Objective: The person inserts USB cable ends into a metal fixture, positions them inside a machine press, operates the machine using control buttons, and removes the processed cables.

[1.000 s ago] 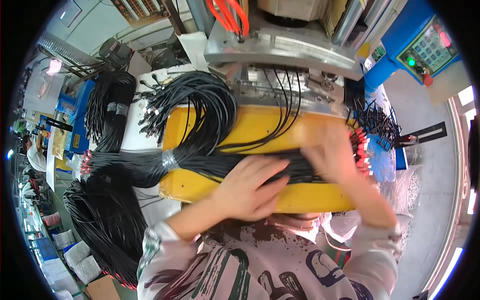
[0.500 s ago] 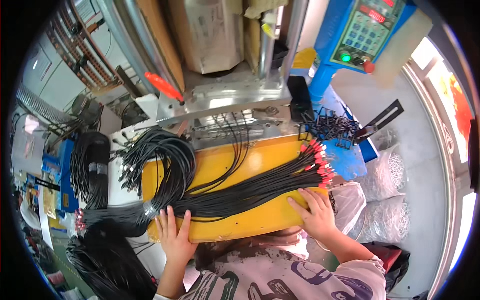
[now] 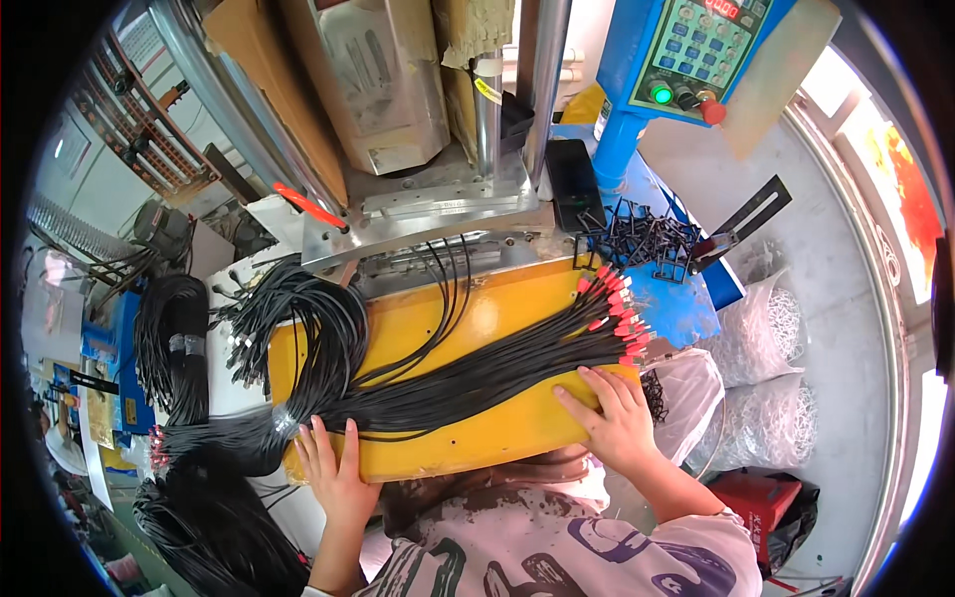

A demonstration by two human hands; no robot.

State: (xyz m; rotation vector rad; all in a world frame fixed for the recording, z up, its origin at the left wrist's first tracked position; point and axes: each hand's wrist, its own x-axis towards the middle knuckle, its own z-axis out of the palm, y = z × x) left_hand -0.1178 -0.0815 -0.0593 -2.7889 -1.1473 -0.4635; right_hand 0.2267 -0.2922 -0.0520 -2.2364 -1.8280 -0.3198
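Note:
Across a yellow board (image 3: 408,456) lies a thick bundle of black cables (image 3: 477,373), its right end fanned out into red-tipped ends (image 3: 622,318). My left hand (image 3: 336,473) rests on the board's near left edge, fingers apart, its tips at the near side of the bundle by the clear tie (image 3: 286,418). At the near right edge my right hand (image 3: 614,416) lies with fingers spread, just below the red ends. Neither hand grips anything. A few single cables (image 3: 453,313) run from the bundle back under the metal press bar (image 3: 428,229).
A blue shelf (image 3: 686,313) at the right carries loose black clips (image 3: 647,239) and a dark phone-like slab (image 3: 572,184). Above stands a blue control box (image 3: 686,55). More cable bundles (image 3: 179,338) lie at left; clear bags (image 3: 761,418) sit on the floor at right.
The whole scene has shifted slightly left in view as my head turned. Both hands keep their places on the board, and the cables lie as before.

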